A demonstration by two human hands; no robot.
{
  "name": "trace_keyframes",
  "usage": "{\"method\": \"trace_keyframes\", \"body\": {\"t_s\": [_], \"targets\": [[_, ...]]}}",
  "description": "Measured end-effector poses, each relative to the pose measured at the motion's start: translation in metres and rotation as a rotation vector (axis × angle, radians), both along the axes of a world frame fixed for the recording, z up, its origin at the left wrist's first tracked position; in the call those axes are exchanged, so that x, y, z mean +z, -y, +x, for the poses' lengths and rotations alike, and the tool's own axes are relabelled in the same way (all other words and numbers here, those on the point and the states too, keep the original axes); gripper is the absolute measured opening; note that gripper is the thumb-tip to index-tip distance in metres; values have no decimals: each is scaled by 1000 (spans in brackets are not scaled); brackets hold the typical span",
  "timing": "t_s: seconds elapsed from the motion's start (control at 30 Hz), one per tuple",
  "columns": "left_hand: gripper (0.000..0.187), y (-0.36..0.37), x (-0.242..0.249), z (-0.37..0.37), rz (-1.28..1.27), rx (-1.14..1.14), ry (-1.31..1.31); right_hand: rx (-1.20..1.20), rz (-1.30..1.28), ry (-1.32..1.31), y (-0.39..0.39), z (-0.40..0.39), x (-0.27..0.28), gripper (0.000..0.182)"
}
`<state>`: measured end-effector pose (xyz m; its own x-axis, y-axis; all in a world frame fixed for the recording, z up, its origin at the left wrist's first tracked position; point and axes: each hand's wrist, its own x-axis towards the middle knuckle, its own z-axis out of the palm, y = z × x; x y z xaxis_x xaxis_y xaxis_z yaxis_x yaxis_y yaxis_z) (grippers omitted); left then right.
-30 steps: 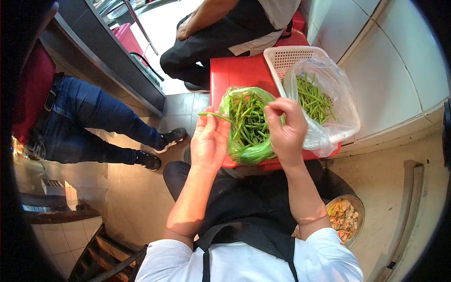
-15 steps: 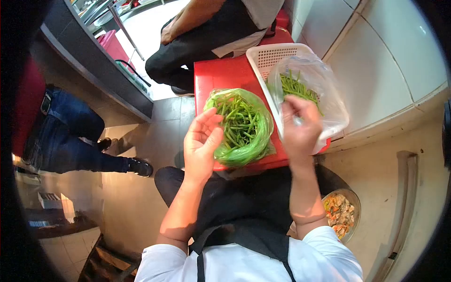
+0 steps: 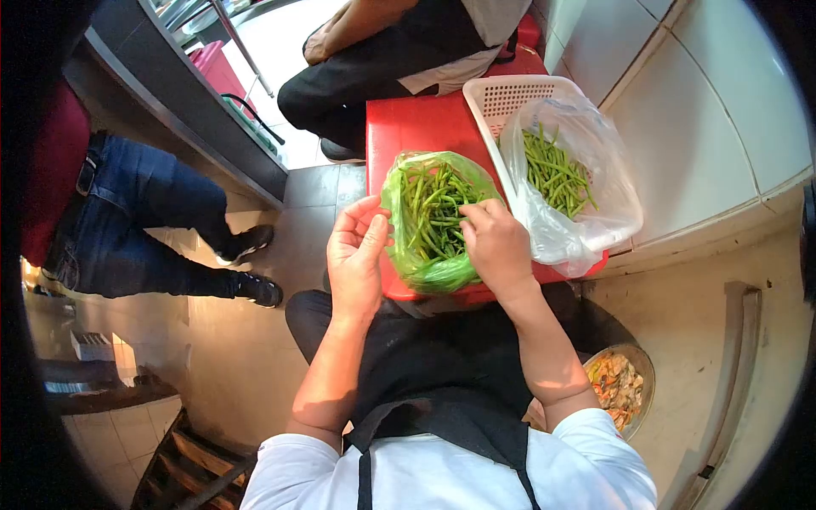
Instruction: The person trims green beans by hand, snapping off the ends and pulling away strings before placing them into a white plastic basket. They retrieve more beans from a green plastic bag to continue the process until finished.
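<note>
A green plastic bag (image 3: 421, 274) full of green beans (image 3: 433, 212) stands with its mouth open in front of me. At its left edge is my left hand (image 3: 357, 251), palm turned inward, fingers loosely curled and thumb apart, with nothing visible in it. Over the right side of the bag, my right hand (image 3: 495, 246) pinches at the beans with thumb and forefinger; its fingertips are partly hidden. To the right, a clear plastic bag (image 3: 544, 234) holding cut green beans (image 3: 557, 174) lies in a white plastic basket (image 3: 501, 95).
Both bags rest on a red bench (image 3: 387, 127), where another person's leg (image 3: 374, 81) shows at the far end. A second person in jeans (image 3: 161, 195) is at left. A metal bowl of scraps (image 3: 616, 387) sits on the floor at right. A tiled wall (image 3: 680, 110) borders the bench.
My right hand has moved left from over the clear bag to the beans in the green bag. My left hand stays beside the green bag. The person at left has shifted their legs.
</note>
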<state>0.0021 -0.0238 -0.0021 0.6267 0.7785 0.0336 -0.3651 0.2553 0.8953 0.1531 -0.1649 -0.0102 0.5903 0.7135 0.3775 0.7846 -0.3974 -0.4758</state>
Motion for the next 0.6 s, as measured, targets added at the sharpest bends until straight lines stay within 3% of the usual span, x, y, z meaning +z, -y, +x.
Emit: {"method": "trace_keyframes", "body": {"t_s": [0.13, 0.23, 0.33, 0.5, 0.6], "targets": [[26, -1, -6, -5, -21, 0, -18, -74, -59, 129, -9, -10, -3, 21], [25, -2, -8, -8, -45, 23, -22, -9, 155, 20, -8, -17, 8, 19], [24, -3, -13, -7, -60, 34, -22, 220, 107, -141, -9, -25, 1, 18], [32, 3, -15, -3, 12, 5, -70, 56, -128, -97, -19, -39, -16, 27], [46, 4, -27, 1, 461, 156, -325, 10, -70, -63, -27, -38, -19, 28]]}}
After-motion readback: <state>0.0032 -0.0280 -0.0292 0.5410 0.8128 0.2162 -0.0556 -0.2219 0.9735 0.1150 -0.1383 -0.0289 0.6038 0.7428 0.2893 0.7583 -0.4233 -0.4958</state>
